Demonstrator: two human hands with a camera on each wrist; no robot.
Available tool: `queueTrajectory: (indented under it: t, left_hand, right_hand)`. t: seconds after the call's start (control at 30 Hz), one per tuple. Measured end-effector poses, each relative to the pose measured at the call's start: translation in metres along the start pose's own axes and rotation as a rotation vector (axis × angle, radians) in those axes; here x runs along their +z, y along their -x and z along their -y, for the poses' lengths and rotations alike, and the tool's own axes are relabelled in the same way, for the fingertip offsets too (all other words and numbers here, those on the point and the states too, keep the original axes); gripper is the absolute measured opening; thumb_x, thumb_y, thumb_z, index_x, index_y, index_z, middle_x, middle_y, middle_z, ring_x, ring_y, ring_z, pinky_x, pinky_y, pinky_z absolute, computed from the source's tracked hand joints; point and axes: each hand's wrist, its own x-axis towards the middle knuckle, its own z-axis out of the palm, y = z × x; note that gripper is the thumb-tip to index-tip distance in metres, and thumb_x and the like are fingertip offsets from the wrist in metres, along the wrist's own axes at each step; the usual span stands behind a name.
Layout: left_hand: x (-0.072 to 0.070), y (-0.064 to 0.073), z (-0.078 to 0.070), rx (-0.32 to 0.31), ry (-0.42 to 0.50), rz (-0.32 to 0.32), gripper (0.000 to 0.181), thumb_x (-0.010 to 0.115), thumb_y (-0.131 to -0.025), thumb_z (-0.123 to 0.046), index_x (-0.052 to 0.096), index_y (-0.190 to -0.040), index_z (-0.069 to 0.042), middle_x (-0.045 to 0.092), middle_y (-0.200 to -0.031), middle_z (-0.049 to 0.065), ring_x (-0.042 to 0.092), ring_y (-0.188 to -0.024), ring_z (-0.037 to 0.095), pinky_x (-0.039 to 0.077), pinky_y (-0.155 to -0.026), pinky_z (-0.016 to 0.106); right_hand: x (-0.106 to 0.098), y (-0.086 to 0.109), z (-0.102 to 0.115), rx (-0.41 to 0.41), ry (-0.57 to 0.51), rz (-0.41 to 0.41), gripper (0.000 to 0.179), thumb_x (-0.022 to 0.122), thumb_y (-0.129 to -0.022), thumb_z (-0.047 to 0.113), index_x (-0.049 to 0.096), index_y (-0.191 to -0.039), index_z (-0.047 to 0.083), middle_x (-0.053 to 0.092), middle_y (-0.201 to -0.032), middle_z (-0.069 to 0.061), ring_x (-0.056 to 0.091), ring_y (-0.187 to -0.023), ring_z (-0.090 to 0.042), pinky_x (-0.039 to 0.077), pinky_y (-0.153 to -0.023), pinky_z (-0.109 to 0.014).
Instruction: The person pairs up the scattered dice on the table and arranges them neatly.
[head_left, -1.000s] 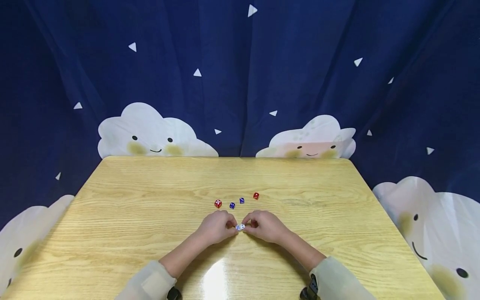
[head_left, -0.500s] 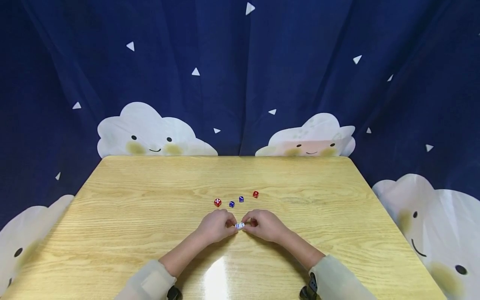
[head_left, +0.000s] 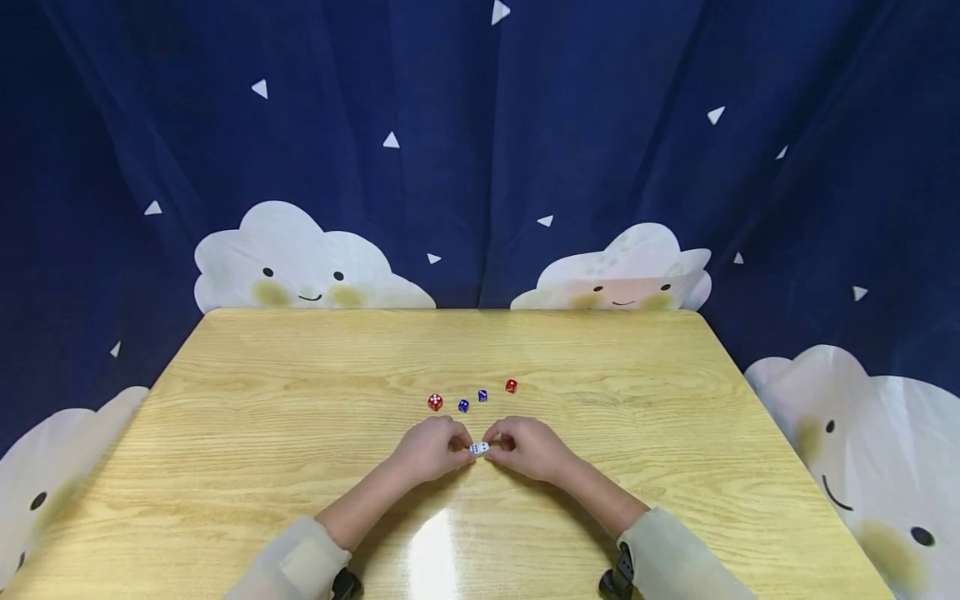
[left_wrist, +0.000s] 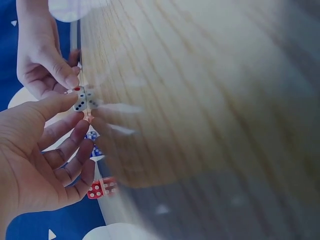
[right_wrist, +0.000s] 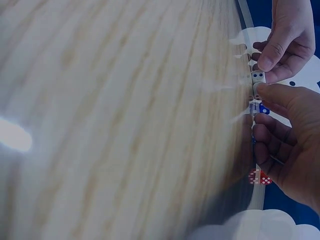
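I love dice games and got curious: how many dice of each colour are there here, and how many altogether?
White dice: 2
Blue dice: 2
Red dice: 2
Total: 6

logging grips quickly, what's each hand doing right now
Left hand: closed, pinching the left white die.
Right hand: closed, pinching the right white die.

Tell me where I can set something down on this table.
Crowded: mid-table, where the left hand and right hand hold white dice near blue dice and red dice. Bare: the table beyond all the dice, left of the left hand, and right of the right.
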Motion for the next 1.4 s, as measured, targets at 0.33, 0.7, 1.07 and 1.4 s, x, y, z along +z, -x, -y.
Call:
queueTrajectory:
  t: [0.33, 0.7, 1.07, 1.4]
  left_hand:
    - [-0.006, 0.000, 0.008, -0.004, 0.030, -0.024, 0.021, 0.068, -0.084, -0.031, 0.071, -0.091, -0.011, 0.068, -0.082, -0.002, 0.059, -0.073, 0.010, 0.047, -0.065, 0.028]
    - [-0.026, -0.001, 0.030, -0.193, 0.026, -0.153, 0.015, 0.069, -0.084, -0.027, 0.071, -0.092, -0.014, 0.066, -0.083, -0.002, 0.060, -0.076, 0.012, 0.048, -0.065, 0.030]
    - [-0.031, -0.011, 0.046, -0.277, 0.006, -0.237, 0.023, 0.071, -0.081, -0.028, 0.071, -0.096, -0.010, 0.068, -0.087, 0.003, 0.063, -0.080, 0.017, 0.050, -0.069, 0.034]
    - [-0.029, -0.018, 0.046, -0.333, 0.003, -0.208, 0.032, 0.072, -0.079, -0.036, 0.070, -0.097, -0.010, 0.066, -0.085, 0.001, 0.059, -0.074, 0.014, 0.046, -0.063, 0.030]
  right_hand:
    - [0.001, -0.001, -0.001, 0.007, 0.009, 0.000, 0.014, 0.070, -0.083, 0.024, 0.070, -0.094, 0.014, 0.052, -0.066, 0.010, 0.042, -0.058, 0.000, 0.037, -0.053, -0.017]
    - [0.002, -0.001, -0.001, 0.001, 0.018, 0.004, 0.016, 0.071, -0.082, 0.026, 0.070, -0.094, 0.016, 0.050, -0.065, 0.012, 0.040, -0.056, 0.001, 0.035, -0.052, -0.017]
    - [0.003, -0.002, -0.003, -0.012, 0.039, -0.008, 0.017, 0.071, -0.082, 0.027, 0.069, -0.094, 0.016, 0.049, -0.065, 0.012, 0.039, -0.056, 0.001, 0.034, -0.052, -0.017]
    - [0.003, 0.001, -0.002, 0.023, 0.032, 0.001, 0.018, 0.071, -0.082, 0.028, 0.069, -0.094, 0.016, 0.048, -0.065, 0.012, 0.039, -0.055, 0.001, 0.035, -0.052, -0.018]
